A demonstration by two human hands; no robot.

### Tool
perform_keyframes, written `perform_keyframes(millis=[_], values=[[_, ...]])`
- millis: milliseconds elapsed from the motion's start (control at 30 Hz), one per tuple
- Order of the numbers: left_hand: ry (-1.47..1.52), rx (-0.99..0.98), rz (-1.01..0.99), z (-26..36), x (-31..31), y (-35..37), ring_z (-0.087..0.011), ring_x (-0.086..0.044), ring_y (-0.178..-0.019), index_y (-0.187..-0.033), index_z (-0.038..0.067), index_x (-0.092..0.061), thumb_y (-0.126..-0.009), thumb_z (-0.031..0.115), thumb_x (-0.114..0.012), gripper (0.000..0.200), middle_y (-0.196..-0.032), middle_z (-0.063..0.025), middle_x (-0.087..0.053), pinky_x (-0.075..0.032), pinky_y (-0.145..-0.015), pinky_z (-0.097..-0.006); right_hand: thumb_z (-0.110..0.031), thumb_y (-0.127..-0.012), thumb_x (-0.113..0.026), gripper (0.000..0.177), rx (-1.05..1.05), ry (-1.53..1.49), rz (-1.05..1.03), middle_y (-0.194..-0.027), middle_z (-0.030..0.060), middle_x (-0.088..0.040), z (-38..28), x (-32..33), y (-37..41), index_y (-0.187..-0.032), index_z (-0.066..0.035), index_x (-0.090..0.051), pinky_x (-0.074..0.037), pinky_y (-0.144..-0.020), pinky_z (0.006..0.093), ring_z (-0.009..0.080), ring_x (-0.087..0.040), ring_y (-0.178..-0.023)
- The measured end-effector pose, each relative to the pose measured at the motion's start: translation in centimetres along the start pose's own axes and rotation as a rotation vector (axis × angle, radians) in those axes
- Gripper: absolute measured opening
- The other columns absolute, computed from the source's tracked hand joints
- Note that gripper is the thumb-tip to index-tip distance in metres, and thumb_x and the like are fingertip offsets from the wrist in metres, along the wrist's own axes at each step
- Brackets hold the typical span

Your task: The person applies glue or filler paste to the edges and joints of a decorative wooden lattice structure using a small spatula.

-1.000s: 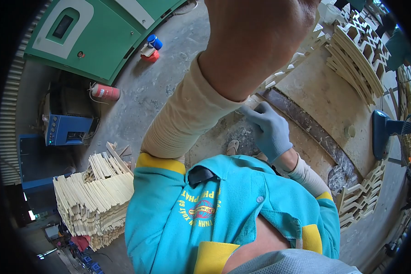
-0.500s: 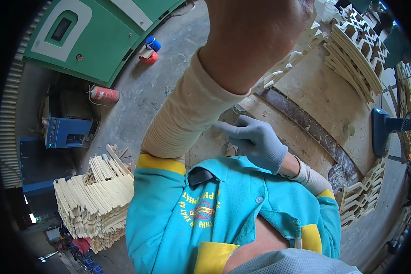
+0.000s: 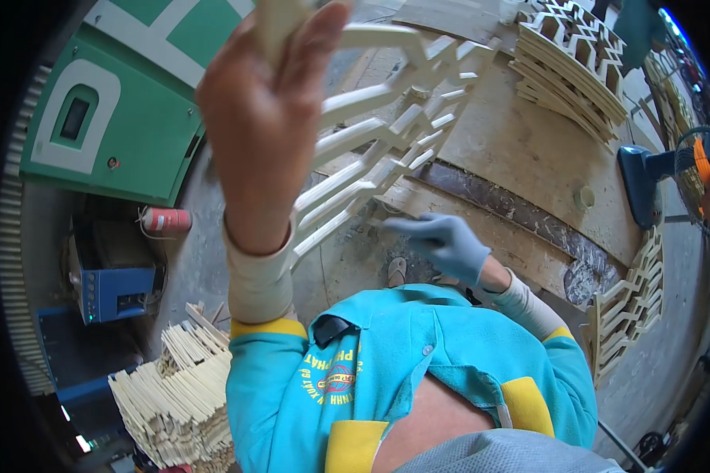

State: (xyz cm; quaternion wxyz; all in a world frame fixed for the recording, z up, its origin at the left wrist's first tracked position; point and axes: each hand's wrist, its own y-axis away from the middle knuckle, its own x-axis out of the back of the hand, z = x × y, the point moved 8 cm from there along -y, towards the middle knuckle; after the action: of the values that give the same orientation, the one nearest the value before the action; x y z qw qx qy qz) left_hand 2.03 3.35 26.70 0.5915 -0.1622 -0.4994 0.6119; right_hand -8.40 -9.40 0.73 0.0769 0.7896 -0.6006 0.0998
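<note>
My left hand (image 3: 264, 118), bare and blurred, is raised close to the camera at the upper left. Its fingers are wrapped round a pale wooden bar (image 3: 280, 31), which seems to belong to the zigzag wooden lattice (image 3: 386, 134) beside it; the join is hidden. The lattice slants from near my left wrist toward the top centre. Below its lower edge is my right hand (image 3: 450, 246), in a grey glove, with curled fingers and the forefinger stretched left. Anything in that hand is too blurred to name.
A worktable (image 3: 513, 142) bears stacked lattices (image 3: 572, 59) and a small cup (image 3: 584, 197). A fan (image 3: 647, 185) stands at right, near another lattice (image 3: 627, 307). At left are a green cabinet (image 3: 142, 150), a fire extinguisher (image 3: 166, 219), a blue machine (image 3: 118, 292) and piled wooden strips (image 3: 173, 402).
My left arm has moved left, bringing the hand, the wooden bar and more of the lattice into view. My right hand has shifted slightly down. The camera view has also shifted.
</note>
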Motion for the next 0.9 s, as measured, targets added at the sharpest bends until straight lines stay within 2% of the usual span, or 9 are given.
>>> perform_keyframes(millis=[33,100,200,367,467,600,700,733,900], values=[[-0.013,-0.036,0.025,-0.1,0.8,0.4,-0.0103,-0.052,-0.054,-0.082,0.002,-0.062,-0.087,0.027,-0.074,0.029,-0.063,-0.0043,-0.060,-0.040,-0.052,-0.0249,0.004,-0.082,-0.060,0.053,-0.065,0.015,0.091,-0.078,0.0118,-0.050,2.2,1.4,0.4,-0.129,-0.021,-0.063,-0.043,-0.068,0.0302,0.0224,-0.050,-0.067],[0.028,0.128,0.028,-0.8,1.7,1.4,-0.0090,-0.047,-0.055,-0.081,0.002,-0.063,-0.088,0.028,-0.074,0.029,-0.064,-0.0017,-0.056,-0.037,-0.053,-0.0241,0.000,-0.084,-0.060,0.050,-0.210,0.205,0.287,-0.078,0.0107,-0.051,6.3,4.7,0.8,-0.129,-0.023,-0.063,-0.043,-0.068,0.0302,0.0230,-0.050,-0.067],[0.043,0.241,0.025,-1.2,2.3,2.3,-0.0074,-0.046,-0.058,-0.081,0.002,-0.063,-0.089,0.028,-0.073,0.029,-0.066,0.0003,-0.054,-0.035,-0.054,-0.0233,-0.005,-0.086,-0.059,0.047,-0.261,0.335,0.395,-0.081,0.0106,-0.054,10.5,7.0,-0.5,-0.128,-0.027,-0.063,-0.045,-0.068,0.0321,0.0252,-0.053,-0.068],[0.024,0.315,0.038,-1.7,2.7,3.1,-0.0074,-0.048,-0.063,-0.083,0.001,-0.063,-0.089,0.031,-0.073,0.032,-0.071,-0.0007,-0.055,-0.036,-0.056,-0.0230,-0.006,-0.086,-0.056,0.051,-0.166,0.549,0.530,-0.085,0.0094,-0.055,11.6,4.8,-3.9,-0.128,-0.034,-0.061,-0.049,-0.067,0.0415,0.0292,-0.060,-0.073],[0.022,0.350,0.040,-2.2,2.9,3.2,-0.0075,-0.049,-0.063,-0.084,0.001,-0.062,-0.088,0.032,-0.073,0.034,-0.071,-0.0007,-0.055,-0.037,-0.057,-0.0228,-0.005,-0.085,-0.056,0.053,-0.196,0.657,0.537,-0.083,0.0070,-0.053,11.6,2.9,-3.5,-0.127,-0.035,-0.061,-0.049,-0.063,0.0414,0.0273,-0.060,-0.070],[0.050,0.351,0.070,-2.5,3.1,3.4,-0.0071,-0.049,-0.063,-0.083,0.001,-0.061,-0.088,0.032,-0.074,0.034,-0.071,-0.0012,-0.056,-0.038,-0.057,-0.0220,-0.006,-0.085,-0.057,0.051,-0.234,0.593,0.399,-0.083,0.0067,-0.054,11.9,3.4,-1.0,-0.126,-0.034,-0.062,-0.048,-0.064,0.0385,0.0268,-0.060,-0.070],[0.044,0.334,0.076,-2.3,3.2,3.6,-0.0065,-0.049,-0.062,-0.084,0.001,-0.060,-0.088,0.031,-0.074,0.033,-0.071,-0.0016,-0.056,-0.039,-0.057,-0.0213,-0.006,-0.085,-0.057,0.051,-0.223,0.504,0.493,-0.083,0.0071,-0.055,12.0,5.2,-1.1,-0.125,-0.036,-0.063,-0.048,-0.065,0.0383,0.0270,-0.060,-0.070],[0.046,0.336,0.074,-2.0,3.2,3.7,-0.0061,-0.049,-0.062,-0.084,0.001,-0.060,-0.088,0.030,-0.073,0.032,-0.071,-0.0017,-0.057,-0.039,-0.057,-0.0209,-0.005,-0.085,-0.058,0.052,-0.188,0.454,0.537,-0.078,0.0093,-0.051,11.3,6.0,-1.6,-0.128,-0.034,-0.062,-0.046,-0.063,0.0370,0.0265,-0.055,-0.065],[0.108,0.248,0.094,-0.5,3.0,3.8,-0.0052,-0.053,-0.063,-0.086,0.001,-0.060,-0.089,0.028,-0.073,0.031,-0.073,-0.0022,-0.058,-0.041,-0.056,-0.0191,-0.005,-0.082,-0.057,0.052,-0.385,0.609,0.242,-0.090,0.0116,-0.060,10.4,4.8,-4.0,-0.125,-0.034,-0.064,-0.050,-0.072,0.0396,0.0316,-0.062,-0.079]])
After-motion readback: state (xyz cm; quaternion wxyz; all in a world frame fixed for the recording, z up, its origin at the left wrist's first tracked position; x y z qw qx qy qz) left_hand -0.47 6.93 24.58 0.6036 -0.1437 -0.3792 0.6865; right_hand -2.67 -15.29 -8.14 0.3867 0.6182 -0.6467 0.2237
